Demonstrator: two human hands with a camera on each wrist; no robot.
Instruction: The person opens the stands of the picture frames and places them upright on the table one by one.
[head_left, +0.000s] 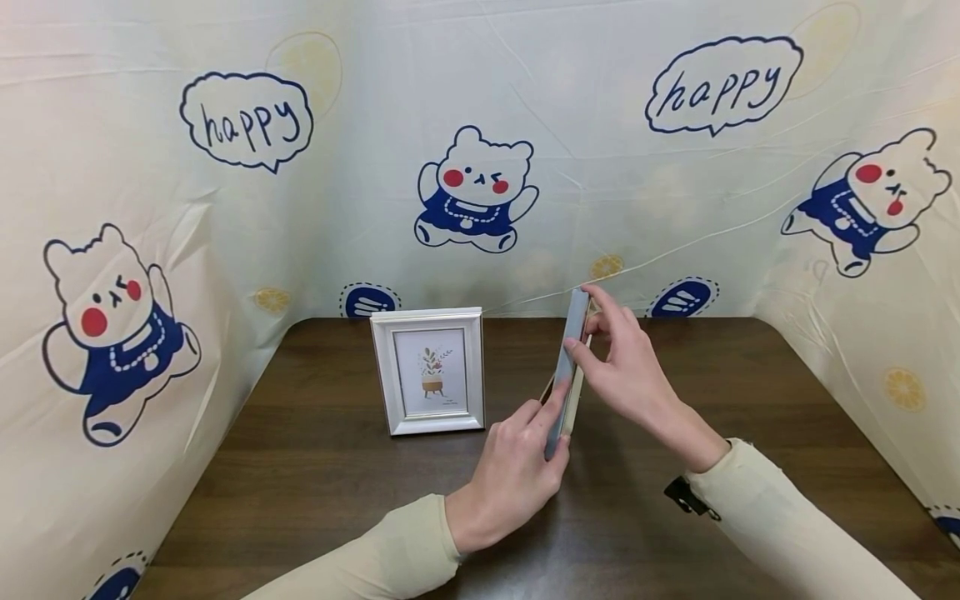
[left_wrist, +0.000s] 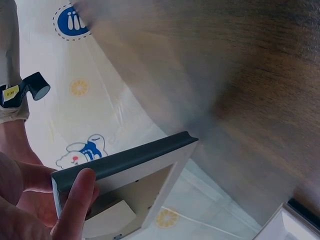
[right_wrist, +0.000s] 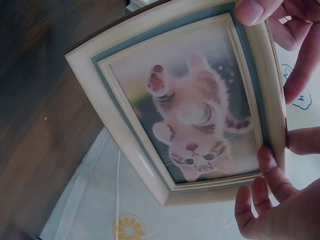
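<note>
1. both hands are closed on one thing, as i follow them from my remote feed: the left hand pinches the lower part of a picture frame, index finger laid along its edge, and the right hand holds the upper part, thumb on the edge and a fingertip at the top corner.
2. that frame is right of the middle of the dark wood counter, tilted and nearly edge-on to my head view, so i mostly see a narrow blue-grey side. it looks lifted, but i cannot tell whether its lowest corner touches down.
3. its front faces right; the right wrist view shows me a cream border with a blue inner band around a kitten picture. the left wrist view shows its recessed back with a pale piece inside; i cannot tell if that is a stand.
4. to the left, apart from it, a white frame stands upright on the counter, showing a potted plant picture. a printed cloth hangs behind.
5. i judge the step in hand to be turning or handling the frame between the two grips. as i read it, the next move calls for keeping both grips steady and, if it is to stand, bringing its bottom edge level with the counter, clear of the white frame.
</note>
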